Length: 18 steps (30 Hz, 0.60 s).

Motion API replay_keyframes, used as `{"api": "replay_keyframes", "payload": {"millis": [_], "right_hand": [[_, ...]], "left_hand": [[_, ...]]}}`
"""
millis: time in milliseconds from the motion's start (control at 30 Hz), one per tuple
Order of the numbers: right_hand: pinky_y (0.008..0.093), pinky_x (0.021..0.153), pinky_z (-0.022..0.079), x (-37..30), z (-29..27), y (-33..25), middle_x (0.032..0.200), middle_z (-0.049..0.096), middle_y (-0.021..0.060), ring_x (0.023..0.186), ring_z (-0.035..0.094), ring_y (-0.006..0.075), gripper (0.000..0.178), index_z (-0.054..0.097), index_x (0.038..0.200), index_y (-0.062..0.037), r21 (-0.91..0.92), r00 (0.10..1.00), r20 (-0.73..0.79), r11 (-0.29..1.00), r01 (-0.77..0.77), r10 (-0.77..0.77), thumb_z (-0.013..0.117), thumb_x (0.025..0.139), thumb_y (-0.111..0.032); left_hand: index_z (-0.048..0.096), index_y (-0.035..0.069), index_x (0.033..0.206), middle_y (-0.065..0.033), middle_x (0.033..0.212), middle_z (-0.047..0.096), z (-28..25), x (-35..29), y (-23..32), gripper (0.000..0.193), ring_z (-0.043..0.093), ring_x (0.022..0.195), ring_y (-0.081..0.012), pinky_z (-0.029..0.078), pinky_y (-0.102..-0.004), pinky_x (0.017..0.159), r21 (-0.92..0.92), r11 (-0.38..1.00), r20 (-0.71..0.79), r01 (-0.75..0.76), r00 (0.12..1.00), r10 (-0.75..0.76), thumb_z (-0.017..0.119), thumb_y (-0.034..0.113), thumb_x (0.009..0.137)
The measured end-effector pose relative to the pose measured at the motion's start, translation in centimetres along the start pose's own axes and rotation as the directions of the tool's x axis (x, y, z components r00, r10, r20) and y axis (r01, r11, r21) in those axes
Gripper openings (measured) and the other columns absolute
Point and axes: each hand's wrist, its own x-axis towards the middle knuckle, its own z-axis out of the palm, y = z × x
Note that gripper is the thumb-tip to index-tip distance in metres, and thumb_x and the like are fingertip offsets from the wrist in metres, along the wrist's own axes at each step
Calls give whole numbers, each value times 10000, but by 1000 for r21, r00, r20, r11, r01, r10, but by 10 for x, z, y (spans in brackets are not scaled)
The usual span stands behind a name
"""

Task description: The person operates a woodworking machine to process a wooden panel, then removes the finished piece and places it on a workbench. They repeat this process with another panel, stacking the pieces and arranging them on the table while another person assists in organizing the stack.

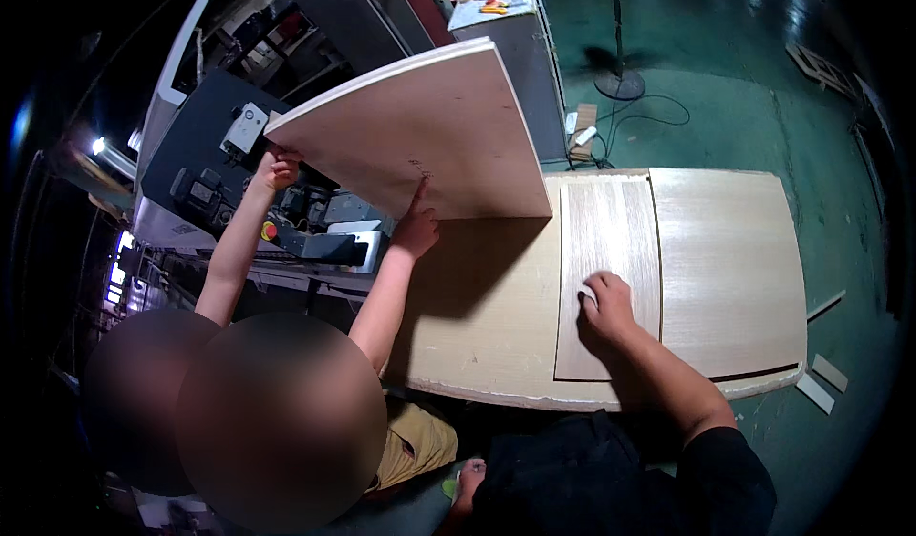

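My right hand [611,309] is closed over a narrow wood-grain panel [611,231], with a small whitish thing [587,292] at its fingertips that is too small to name. That panel lies flat on the workbench next to a wider light wood panel [730,269]. Low in the view, my left hand [470,477] hangs beside my body; its fingers are mostly hidden. Across on the left, a co-worker stands a large plywood board [429,126] upright on the bench. One co-worker's hand [279,167] grips its left corner, and the other hand [418,229] points a finger at a dark mark on its face.
The pale workbench [487,316] spans the middle. Behind the board stands a machine with a red button [269,231]. A grey cabinet [515,68] carries bottles and tools. Farther off are a floor fan [619,83] and cables. Wood offcuts [816,393] lie on the green floor at right.
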Motion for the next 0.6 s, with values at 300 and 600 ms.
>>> {"api": "replay_keyframes", "payload": {"millis": [300, 600], "right_hand": [[340, 690, 541, 222, -40, -109, 862, 658, 116, 780, 677, 218, 546, 430, 1416, -26, 855, 959, -36, 505, -115, 280, 637, 930, -164], [307, 506, 459, 231, -48, -125, 943, 690, 153, 623, 644, 180, 547, 473, 1402, -111, 878, 885, 299, 259, -402, 358, 429, 1037, -516]], "left_hand": [[725, 18, 999, -68, 901, 732, -6, -20, 11, 155, 664, 852, -130, 519, -283, 806, -206, 968, 92, 146, 987, -130, 689, 140, 910], [735, 30, 993, -93, 909, 740, -7, -23, -1, 211, 686, 878, -160, 535, -319, 822, -133, 979, 65, 154, 987, -146, 705, 217, 902]]}}
